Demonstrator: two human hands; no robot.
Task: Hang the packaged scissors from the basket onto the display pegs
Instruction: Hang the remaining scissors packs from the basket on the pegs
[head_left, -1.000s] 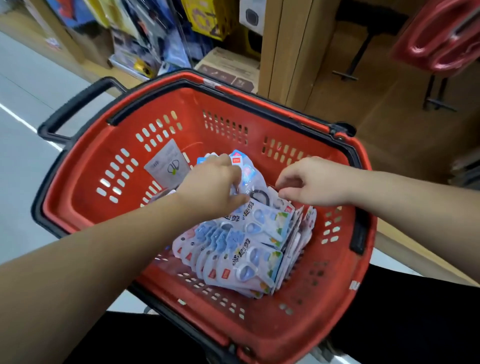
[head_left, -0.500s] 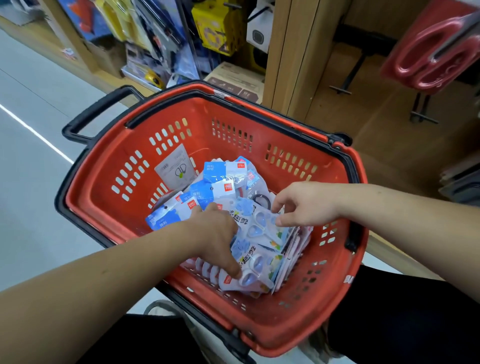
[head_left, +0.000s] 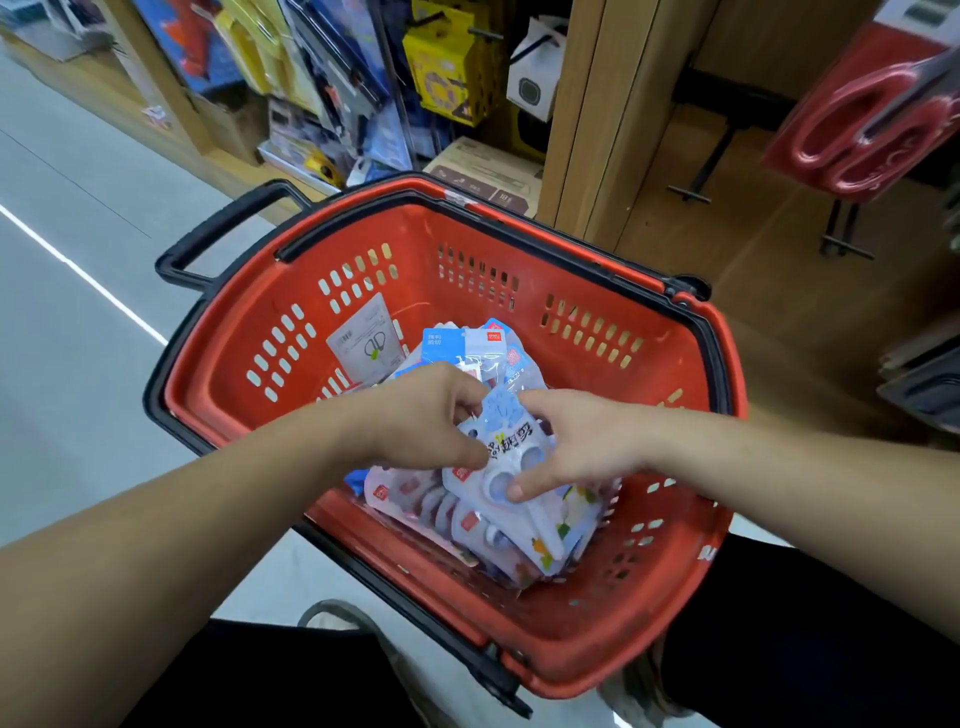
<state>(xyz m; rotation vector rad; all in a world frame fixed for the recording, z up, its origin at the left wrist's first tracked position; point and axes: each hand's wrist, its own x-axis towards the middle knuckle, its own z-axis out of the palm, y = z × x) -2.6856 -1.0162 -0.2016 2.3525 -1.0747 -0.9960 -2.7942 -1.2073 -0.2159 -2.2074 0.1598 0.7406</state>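
Both hands on my feed are down inside the red basket (head_left: 582, 639), meeting over one pack (head_left: 506, 447) of scissors that lies on top of the pile (head_left: 457, 525). My left hand (head_left: 426, 415) grips the pack's left edge, with the fingers curled over its upper corner and the thumb pressed lower down on the card. My right hand (head_left: 582, 441) pinches it from the other side: the thumb lies on the clear front just beside the pale finger loops, and the other fingers reach round the upper right edge. The pack is tilted with its printed face toward the camera. It touches the packs under it, and I cannot tell whether it is lifted free of them. The pile leans in a fanned row in the near right part of the basket, pale blue and white. Behind the hands a few blue-topped packs (head_left: 452, 343) stick up, and a white pack (head_left: 366, 345) leans against the far left wall. The basket's black handle (head_left: 223, 228) juts out at the far left over the grey floor (head_left: 78, 338). Past the basket, right of a wooden post (head_left: 576, 104), black pegs (head_left: 696, 171) stand out from a wooden back panel, well apart from the pack. Big red scissors (head_left: 872, 130) hang at the upper right. The toe of a shoe (head_left: 337, 618) shows just below the basket's near edge.
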